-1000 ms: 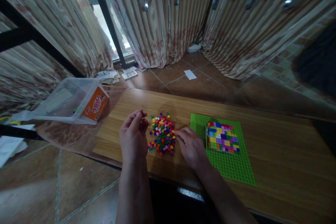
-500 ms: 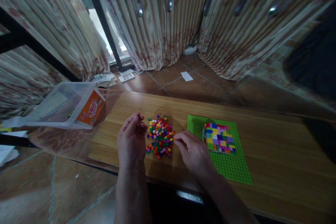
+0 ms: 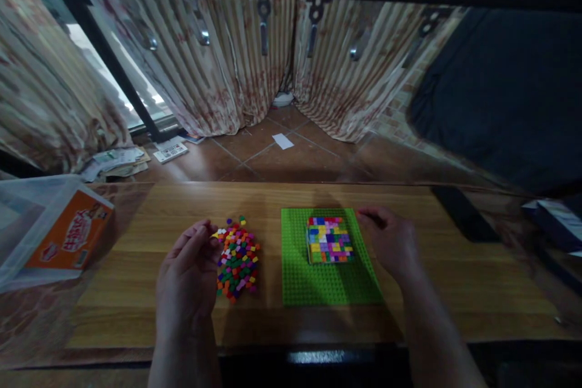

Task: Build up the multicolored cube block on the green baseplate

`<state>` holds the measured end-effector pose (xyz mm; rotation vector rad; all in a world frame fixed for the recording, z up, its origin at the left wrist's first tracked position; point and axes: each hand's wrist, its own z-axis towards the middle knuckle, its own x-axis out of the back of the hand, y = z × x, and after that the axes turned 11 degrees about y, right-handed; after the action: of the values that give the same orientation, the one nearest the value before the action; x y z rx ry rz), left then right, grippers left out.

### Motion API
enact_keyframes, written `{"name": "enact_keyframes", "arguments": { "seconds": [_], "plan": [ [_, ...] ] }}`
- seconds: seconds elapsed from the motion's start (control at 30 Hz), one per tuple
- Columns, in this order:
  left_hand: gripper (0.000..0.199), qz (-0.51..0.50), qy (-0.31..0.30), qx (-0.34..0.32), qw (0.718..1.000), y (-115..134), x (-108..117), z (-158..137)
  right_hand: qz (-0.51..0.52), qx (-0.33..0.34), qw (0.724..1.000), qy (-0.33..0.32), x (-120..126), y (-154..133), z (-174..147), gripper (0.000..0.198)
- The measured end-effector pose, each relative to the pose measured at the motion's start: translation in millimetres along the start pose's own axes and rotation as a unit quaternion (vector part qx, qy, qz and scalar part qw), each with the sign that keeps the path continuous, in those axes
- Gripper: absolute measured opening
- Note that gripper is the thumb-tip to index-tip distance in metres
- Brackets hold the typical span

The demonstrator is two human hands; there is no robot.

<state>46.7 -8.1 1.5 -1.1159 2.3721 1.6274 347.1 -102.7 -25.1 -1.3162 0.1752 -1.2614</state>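
A loose pile of small coloured building blocks (image 3: 237, 260) lies on the wooden table. Just left of it is my left hand (image 3: 191, 264), raised palm inward with thumb and fingers pinched; a speck of yellow shows by the fingertips, too small to tell whether it is held. To the right lies a green studded baseplate (image 3: 297, 285), bearing a squarish build of multicoloured blocks (image 3: 330, 239). At the plate's upper right edge my right hand (image 3: 391, 239) has its thumb and forefinger pinched together. What sits between those fingertips, if anything, I cannot make out.
At the left stands a clear plastic box (image 3: 36, 194) with an orange label. A dark phone-like slab (image 3: 464, 215) lies on the table's right part. Papers (image 3: 116, 160) lie on the tiled floor beyond, before long curtains (image 3: 254, 73). Dark fabric (image 3: 504, 97) hangs at the right.
My right hand has left the block pile and moved right across the baseplate to its far edge. My left hand stays pinched beside the pile. The view has turned right.
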Motion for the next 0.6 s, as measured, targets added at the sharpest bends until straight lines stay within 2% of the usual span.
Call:
{"name": "enact_keyframes", "arguments": {
  "seconds": [0.13,0.3,0.6],
  "plan": [
    [0.009,0.018,-0.004,0.007,1.0,-4.5,-3.1,-0.4,0.015,0.018,0.999,-0.037,-10.7,-1.1,-4.8,0.021],
    [0.007,0.04,-0.013,0.004,0.999,-10.5,-3.3,3.4,0.011,0.043,0.998,-0.048,-18.9,-1.7,-7.6,0.019],
    [0.007,0.033,-0.012,0.01,0.999,-8.8,-6.1,0.5,0.007,0.074,0.996,-0.058,-15.4,-2.4,-7.1,0.023]
  ]
}}
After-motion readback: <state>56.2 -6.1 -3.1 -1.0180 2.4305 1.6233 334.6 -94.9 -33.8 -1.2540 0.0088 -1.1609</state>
